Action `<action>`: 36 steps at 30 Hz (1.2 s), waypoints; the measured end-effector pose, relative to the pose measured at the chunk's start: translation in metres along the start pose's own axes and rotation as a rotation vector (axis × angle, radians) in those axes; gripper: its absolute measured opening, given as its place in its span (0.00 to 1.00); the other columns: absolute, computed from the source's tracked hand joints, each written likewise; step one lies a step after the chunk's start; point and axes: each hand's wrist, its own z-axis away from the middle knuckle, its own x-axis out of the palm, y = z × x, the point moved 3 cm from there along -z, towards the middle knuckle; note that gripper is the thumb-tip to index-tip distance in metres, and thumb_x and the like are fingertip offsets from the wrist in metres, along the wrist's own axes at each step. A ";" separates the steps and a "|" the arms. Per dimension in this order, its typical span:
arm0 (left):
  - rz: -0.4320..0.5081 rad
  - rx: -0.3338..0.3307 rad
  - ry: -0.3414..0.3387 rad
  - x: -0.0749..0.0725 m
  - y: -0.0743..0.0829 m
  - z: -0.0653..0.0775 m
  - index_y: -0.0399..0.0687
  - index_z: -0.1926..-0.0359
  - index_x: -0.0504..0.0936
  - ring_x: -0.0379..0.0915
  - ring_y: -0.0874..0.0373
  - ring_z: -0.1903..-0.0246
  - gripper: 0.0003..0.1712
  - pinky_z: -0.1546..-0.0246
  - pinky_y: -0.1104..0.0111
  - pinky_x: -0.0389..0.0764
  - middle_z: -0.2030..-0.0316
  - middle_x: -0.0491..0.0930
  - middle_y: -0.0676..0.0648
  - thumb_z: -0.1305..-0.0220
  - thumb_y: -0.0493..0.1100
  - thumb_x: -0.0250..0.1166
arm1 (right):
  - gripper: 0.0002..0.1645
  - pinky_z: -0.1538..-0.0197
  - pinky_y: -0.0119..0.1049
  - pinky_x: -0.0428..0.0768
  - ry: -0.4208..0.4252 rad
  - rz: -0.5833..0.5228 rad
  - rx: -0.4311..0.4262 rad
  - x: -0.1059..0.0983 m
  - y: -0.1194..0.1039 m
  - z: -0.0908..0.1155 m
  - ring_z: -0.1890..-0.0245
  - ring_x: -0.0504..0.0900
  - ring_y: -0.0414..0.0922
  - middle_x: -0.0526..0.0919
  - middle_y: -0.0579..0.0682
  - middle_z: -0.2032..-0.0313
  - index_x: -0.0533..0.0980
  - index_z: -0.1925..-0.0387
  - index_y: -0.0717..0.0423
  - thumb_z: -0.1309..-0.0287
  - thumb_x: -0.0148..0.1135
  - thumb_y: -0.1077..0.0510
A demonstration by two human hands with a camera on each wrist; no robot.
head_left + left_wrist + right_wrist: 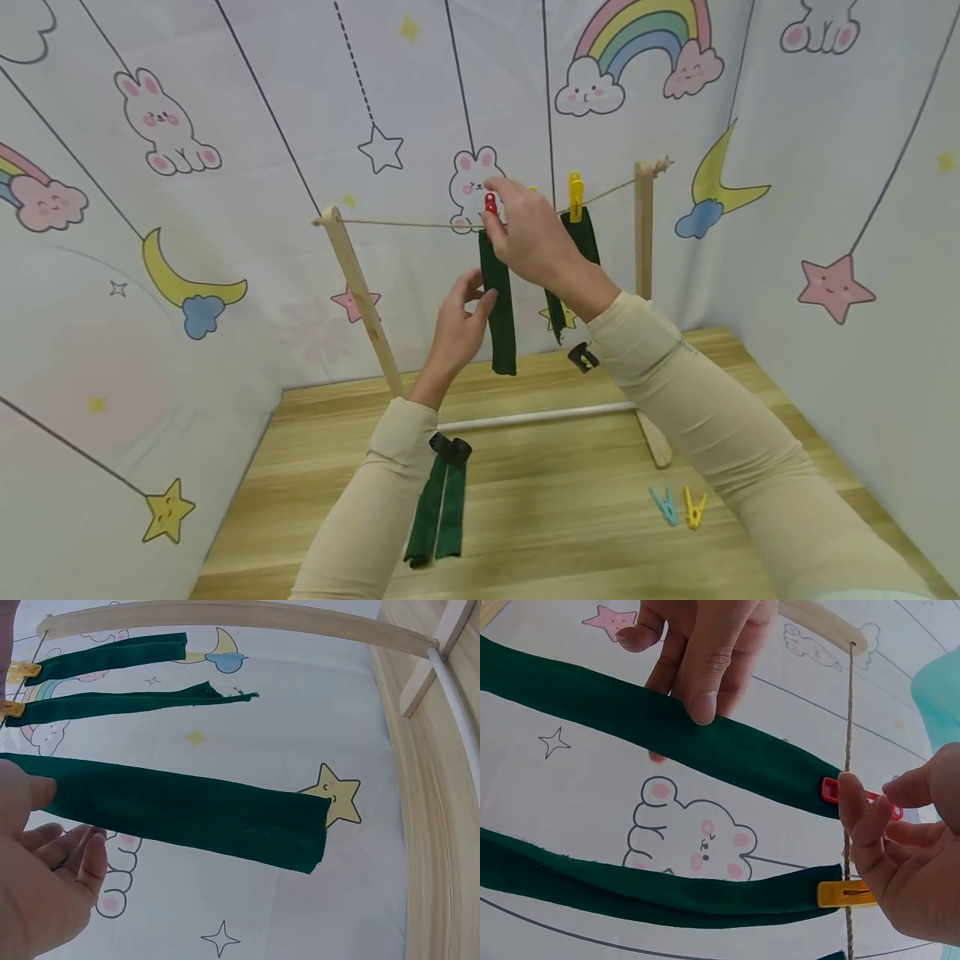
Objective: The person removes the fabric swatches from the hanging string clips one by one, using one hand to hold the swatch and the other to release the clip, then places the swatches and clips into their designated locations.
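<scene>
The landmark is the twine line point(397, 222). Nearest, below and in front of it, two dark green fabric strips point(450, 517) lie on a wood-grain tabletop point(570, 517); toward the line's right end, a teal spring clothespin point(670, 514) lies just beside a yellow one point(694, 518). Farther back, beneath the line, runs a white rod point(540, 415).

Just below the line, the left hand point(461, 325) pinches a hanging green strip point(498, 308), thumb in front and fingers behind. At the line itself, the right hand point(528, 225) curls thumb and fingers round a red clothespin point(490, 200), which clips that strip's top end; how firmly they squeeze cannot be told. Right of this along the line hang a frayed-ended green strip point(112, 707) and an outer green strip point(585, 237), each under a yellow clothespin.

Wooden uprights point(363, 296) carry the line's two ends. Behind the line spreads a white backdrop point(300, 50) printed with rabbits, stars and moons.
</scene>
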 end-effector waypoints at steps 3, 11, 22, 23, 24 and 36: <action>0.025 -0.013 -0.006 0.000 0.000 -0.001 0.43 0.31 0.68 0.75 0.49 0.45 0.25 0.50 0.54 0.77 0.39 0.76 0.42 0.23 0.44 0.56 | 0.26 0.54 0.39 0.82 -0.026 -0.008 0.038 0.001 0.000 -0.002 0.64 0.81 0.50 0.79 0.62 0.44 0.66 0.33 0.69 0.27 0.53 0.61; 0.093 -0.043 -0.011 0.003 0.004 -0.002 0.42 0.31 0.68 0.77 0.49 0.45 0.24 0.50 0.55 0.79 0.43 0.79 0.40 0.24 0.39 0.56 | 0.26 0.62 0.37 0.81 -0.064 -0.025 0.096 0.002 0.001 -0.002 0.69 0.80 0.49 0.81 0.61 0.55 0.64 0.31 0.69 0.25 0.50 0.61; 0.064 -0.051 -0.013 0.007 0.003 0.000 0.38 0.34 0.72 0.79 0.49 0.52 0.21 0.57 0.60 0.80 0.52 0.81 0.39 0.25 0.36 0.57 | 0.27 0.50 0.39 0.82 -0.073 -0.028 0.123 0.005 0.002 -0.002 0.56 0.82 0.52 0.78 0.64 0.45 0.63 0.30 0.70 0.25 0.50 0.63; 0.064 -0.050 -0.012 0.007 0.003 0.000 0.38 0.35 0.72 0.79 0.49 0.52 0.21 0.56 0.60 0.80 0.52 0.81 0.39 0.25 0.35 0.57 | 0.27 0.50 0.39 0.82 -0.073 -0.027 0.124 0.005 0.002 -0.002 0.55 0.82 0.52 0.78 0.64 0.46 0.63 0.31 0.70 0.25 0.50 0.63; 0.064 -0.047 -0.011 0.008 0.003 0.000 0.37 0.36 0.73 0.79 0.49 0.53 0.20 0.57 0.60 0.81 0.52 0.81 0.39 0.25 0.35 0.57 | 0.26 0.50 0.39 0.82 -0.073 -0.026 0.123 0.005 0.002 -0.002 0.55 0.81 0.52 0.78 0.64 0.46 0.63 0.31 0.70 0.25 0.50 0.64; 0.035 -0.014 -0.001 0.007 0.005 0.001 0.37 0.42 0.77 0.80 0.49 0.56 0.14 0.55 0.59 0.81 0.56 0.80 0.39 0.27 0.33 0.57 | 0.24 0.49 0.40 0.82 -0.068 -0.011 0.138 0.002 -0.001 -0.003 0.53 0.79 0.52 0.78 0.63 0.48 0.67 0.34 0.70 0.27 0.52 0.64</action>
